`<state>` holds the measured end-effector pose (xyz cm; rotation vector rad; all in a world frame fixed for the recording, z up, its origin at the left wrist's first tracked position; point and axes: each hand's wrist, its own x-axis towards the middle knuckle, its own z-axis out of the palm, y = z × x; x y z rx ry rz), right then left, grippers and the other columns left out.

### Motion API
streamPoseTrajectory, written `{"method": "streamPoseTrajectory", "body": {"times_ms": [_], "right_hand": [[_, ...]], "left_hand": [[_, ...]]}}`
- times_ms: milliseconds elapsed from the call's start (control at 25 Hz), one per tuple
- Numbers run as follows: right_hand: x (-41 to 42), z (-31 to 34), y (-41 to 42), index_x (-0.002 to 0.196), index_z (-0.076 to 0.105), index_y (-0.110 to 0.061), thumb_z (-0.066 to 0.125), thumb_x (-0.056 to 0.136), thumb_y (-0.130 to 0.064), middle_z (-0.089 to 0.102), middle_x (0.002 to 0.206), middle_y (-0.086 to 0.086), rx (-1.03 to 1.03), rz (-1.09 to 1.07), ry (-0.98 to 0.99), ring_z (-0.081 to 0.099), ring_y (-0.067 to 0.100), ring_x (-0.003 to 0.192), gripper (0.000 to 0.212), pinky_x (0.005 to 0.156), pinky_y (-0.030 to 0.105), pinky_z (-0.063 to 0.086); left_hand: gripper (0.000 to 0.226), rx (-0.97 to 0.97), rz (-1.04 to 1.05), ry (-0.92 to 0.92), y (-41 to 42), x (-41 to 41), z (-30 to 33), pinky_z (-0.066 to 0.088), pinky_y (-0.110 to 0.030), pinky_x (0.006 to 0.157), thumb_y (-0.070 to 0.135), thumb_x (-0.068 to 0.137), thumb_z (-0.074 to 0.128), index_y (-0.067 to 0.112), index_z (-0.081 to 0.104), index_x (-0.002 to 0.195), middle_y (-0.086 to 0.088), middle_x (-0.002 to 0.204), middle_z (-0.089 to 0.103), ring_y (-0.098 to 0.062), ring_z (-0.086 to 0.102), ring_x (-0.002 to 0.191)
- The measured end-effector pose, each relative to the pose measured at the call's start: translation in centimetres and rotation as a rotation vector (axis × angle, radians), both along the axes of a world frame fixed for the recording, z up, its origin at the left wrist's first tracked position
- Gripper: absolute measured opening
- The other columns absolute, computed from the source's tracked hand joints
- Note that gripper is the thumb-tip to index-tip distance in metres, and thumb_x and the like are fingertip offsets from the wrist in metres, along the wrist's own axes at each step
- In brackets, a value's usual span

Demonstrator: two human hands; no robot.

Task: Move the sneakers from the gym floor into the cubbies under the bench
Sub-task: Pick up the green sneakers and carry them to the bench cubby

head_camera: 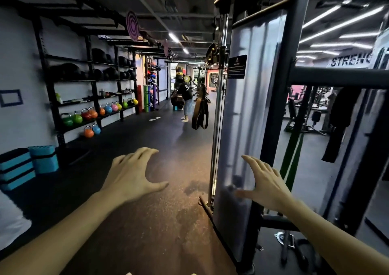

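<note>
My left hand [131, 174] is stretched out in front of me above the dark rubber gym floor [147, 222], fingers spread and holding nothing. My right hand [264, 185] is also out with its fingers straight and empty, close in front of the grey panel of a cable machine [246, 127]; I cannot tell whether it touches the panel. No sneakers, bench or cubbies are in view.
A black wall rack [88, 97] with coloured kettlebells and medicine balls runs along the left. Blue step blocks [27, 167] are stacked at the left near the wall. A person [186, 99] stands down the aisle. Handles and straps [290, 241] lie at the machine's base.
</note>
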<state>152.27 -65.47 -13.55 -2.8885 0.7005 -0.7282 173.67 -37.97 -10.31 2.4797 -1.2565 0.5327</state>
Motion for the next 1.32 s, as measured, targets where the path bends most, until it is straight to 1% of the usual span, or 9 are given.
{"method": "streamPoseTrajectory", "body": {"times_ms": [160, 400, 520, 640, 720, 880, 1120, 1240, 1320], "right_hand": [[8.8, -1.2, -5.4, 0.147, 0.005, -0.034, 0.062, 0.063, -0.075, 0.017, 0.155, -0.006, 0.023, -0.038, 0.030, 0.020, 0.019, 0.139, 0.109, 0.112, 0.042, 0.017], [18.7, -3.5, -12.6, 0.147, 0.006, -0.033, 0.063, 0.065, -0.073, 0.020, 0.154, -0.003, 0.049, -0.090, 0.089, 0.022, 0.020, 0.139, 0.107, 0.112, 0.042, 0.018], [22.4, -6.0, -15.8, 0.147, 0.010, -0.032, 0.063, 0.063, -0.074, 0.024, 0.153, -0.002, 0.056, -0.079, 0.116, 0.027, 0.021, 0.136, 0.108, 0.110, 0.044, 0.022], [26.4, -11.2, -19.2, 0.146, 0.014, -0.030, 0.065, 0.061, -0.073, 0.031, 0.149, -0.001, 0.094, -0.038, 0.169, 0.033, 0.022, 0.132, 0.108, 0.106, 0.045, 0.028], [29.2, -16.3, -21.5, 0.146, 0.017, -0.029, 0.066, 0.059, -0.073, 0.035, 0.147, 0.000, 0.144, -0.007, 0.200, 0.036, 0.025, 0.130, 0.109, 0.104, 0.046, 0.032], [33.1, -29.6, -25.3, 0.145, 0.018, -0.030, 0.063, 0.057, -0.078, 0.037, 0.146, 0.000, 0.239, 0.041, 0.284, 0.038, 0.025, 0.129, 0.110, 0.102, 0.047, 0.036], [34.4, -55.7, -27.5, 0.145, 0.015, -0.032, 0.063, 0.057, -0.078, 0.032, 0.149, -0.002, 0.395, 0.109, 0.472, 0.033, 0.021, 0.133, 0.110, 0.106, 0.045, 0.031], [32.8, -66.7, -26.4, 0.145, 0.014, -0.030, 0.066, 0.058, -0.074, 0.029, 0.150, -0.002, 0.474, 0.097, 0.542, 0.030, 0.021, 0.134, 0.110, 0.108, 0.044, 0.026], [31.3, -74.3, -24.9, 0.145, 0.014, -0.029, 0.067, 0.058, -0.074, 0.028, 0.150, -0.001, 0.523, 0.103, 0.605, 0.030, 0.022, 0.135, 0.111, 0.109, 0.046, 0.026]], "left_hand": [[0.093, -0.004, -0.037, 0.058, -6.7, 9.6, -1.2, 0.027, -0.040, 0.107, 0.083, 0.062, 0.049, 0.034, 0.029, 0.138, 0.010, 0.144, 0.034, -0.014, 0.040, 0.127], [0.092, 0.004, -0.073, 0.090, -15.5, 19.0, -3.4, 0.026, -0.039, 0.107, 0.081, 0.062, 0.054, 0.033, 0.031, 0.137, 0.009, 0.143, 0.037, -0.014, 0.042, 0.126], [0.092, 0.019, -0.070, 0.123, -18.8, 22.1, -6.2, 0.029, -0.041, 0.104, 0.082, 0.061, 0.055, 0.034, 0.032, 0.136, 0.010, 0.141, 0.038, -0.014, 0.044, 0.123], [0.092, 0.071, -0.052, 0.171, -22.1, 25.0, -11.5, 0.030, -0.042, 0.103, 0.080, 0.061, 0.057, 0.033, 0.033, 0.136, 0.009, 0.141, 0.038, -0.015, 0.044, 0.123], [0.092, 0.115, -0.031, 0.218, -24.4, 26.8, -16.4, 0.030, -0.043, 0.103, 0.080, 0.060, 0.058, 0.033, 0.032, 0.136, 0.008, 0.141, 0.038, -0.016, 0.044, 0.123], [0.091, 0.184, -0.020, 0.325, -28.4, 29.7, -28.7, 0.033, -0.045, 0.101, 0.080, 0.060, 0.057, 0.036, 0.032, 0.135, 0.009, 0.141, 0.038, -0.017, 0.045, 0.123], [0.092, 0.333, -0.010, 0.532, -31.2, 29.7, -53.6, 0.031, -0.044, 0.101, 0.081, 0.057, 0.055, 0.039, 0.030, 0.135, 0.012, 0.141, 0.035, -0.016, 0.042, 0.124], [0.094, 0.417, 0.018, 0.610, -30.7, 27.3, -65.5, 0.031, -0.044, 0.100, 0.083, 0.057, 0.053, 0.041, 0.028, 0.136, 0.015, 0.141, 0.033, -0.015, 0.041, 0.125], [0.095, 0.473, 0.013, 0.684, -29.9, 24.8, -73.6, 0.033, -0.043, 0.098, 0.085, 0.055, 0.051, 0.041, 0.027, 0.136, 0.016, 0.141, 0.034, -0.015, 0.042, 0.124]]}}
